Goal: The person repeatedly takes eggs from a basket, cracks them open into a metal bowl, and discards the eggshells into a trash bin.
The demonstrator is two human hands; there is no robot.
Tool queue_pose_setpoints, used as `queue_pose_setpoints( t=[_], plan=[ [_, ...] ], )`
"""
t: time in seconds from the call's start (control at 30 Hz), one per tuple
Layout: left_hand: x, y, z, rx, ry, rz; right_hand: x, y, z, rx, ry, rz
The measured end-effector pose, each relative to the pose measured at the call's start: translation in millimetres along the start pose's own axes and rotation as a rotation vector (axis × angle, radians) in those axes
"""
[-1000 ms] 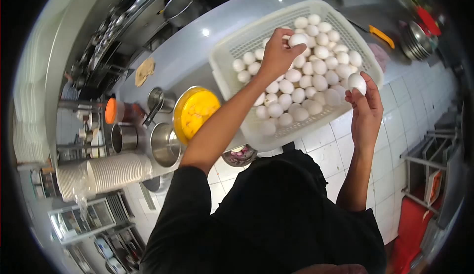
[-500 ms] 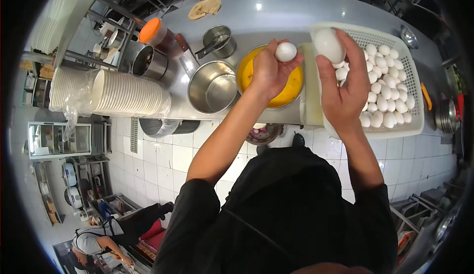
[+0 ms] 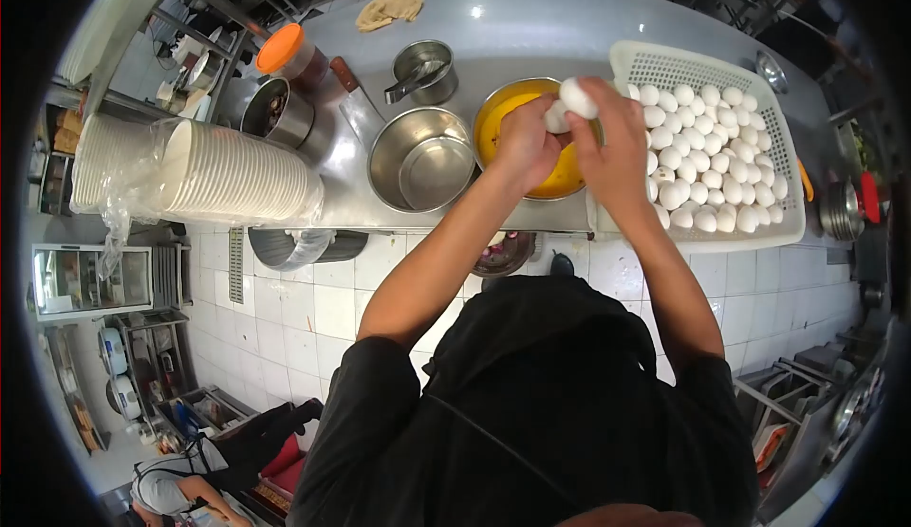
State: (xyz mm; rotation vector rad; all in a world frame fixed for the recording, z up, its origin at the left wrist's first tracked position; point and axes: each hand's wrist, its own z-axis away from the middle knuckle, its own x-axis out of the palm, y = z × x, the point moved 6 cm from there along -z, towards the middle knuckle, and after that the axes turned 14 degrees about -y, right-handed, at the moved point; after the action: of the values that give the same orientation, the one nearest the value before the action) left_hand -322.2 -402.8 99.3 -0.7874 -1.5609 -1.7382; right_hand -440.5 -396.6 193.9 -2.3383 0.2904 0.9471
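Observation:
My left hand (image 3: 528,143) is closed around a white egg (image 3: 555,118) over a metal bowl (image 3: 478,112) of yellow liquid egg (image 3: 558,182). In my right hand (image 3: 617,147) is another white egg (image 3: 578,97), gripped between thumb and fingers. The two eggs are close together, at or near contact; fingers partly cover both. On the right, a white plastic basket (image 3: 638,53) is filled with many white eggs (image 3: 710,147).
Left of the bowl stand a steel saucepan (image 3: 424,164), a smaller pot (image 3: 438,81), a cleaver (image 3: 356,91) and an orange-lidded jar (image 3: 282,49). Stacked white containers (image 3: 242,171) line the counter's left end. A cloth (image 3: 389,11) lies at the back. Another person (image 3: 195,484) is at lower left.
My right hand has moved left with its egg, from over the basket to the bowl, meeting the egg in my left hand. My left hand has turned and closed more around its egg.

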Motion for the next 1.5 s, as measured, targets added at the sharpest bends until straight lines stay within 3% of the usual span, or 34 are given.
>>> queue_pose_setpoints(
  t=[0.1,0.23,0.37,0.47,0.67,0.97,1.07,1.27,1.5],
  plan=[
    [0,-2,-3,0.000,-0.004,0.025,-11,26,-4,0.292,0.003,-0.442],
    [18,17,7,0.037,-0.089,-0.136,-4,74,-1,0.663,-0.106,-1.458],
    [46,42,12,0.022,-0.199,-0.555,8,89,1,0.696,-0.387,-1.774],
    [51,49,5,0.004,-0.196,-0.846,19,94,-7,0.655,-0.544,-1.730],
    [42,52,7,0.000,0.011,-0.857,23,95,-30,0.489,-0.760,-1.122],
    [27,59,10,-0.114,0.079,-1.128,48,100,-54,0.275,-1.033,-1.026],
    [25,58,13,-0.157,0.123,-1.200,51,94,-56,0.204,-1.109,-0.847],
    [10,47,14,-0.179,0.243,-1.354,85,100,-47,0.166,-1.156,-0.766],
    [-12,31,21,0.028,0.318,-1.540,88,98,-41,-0.083,-0.924,-0.518]
  ],
)
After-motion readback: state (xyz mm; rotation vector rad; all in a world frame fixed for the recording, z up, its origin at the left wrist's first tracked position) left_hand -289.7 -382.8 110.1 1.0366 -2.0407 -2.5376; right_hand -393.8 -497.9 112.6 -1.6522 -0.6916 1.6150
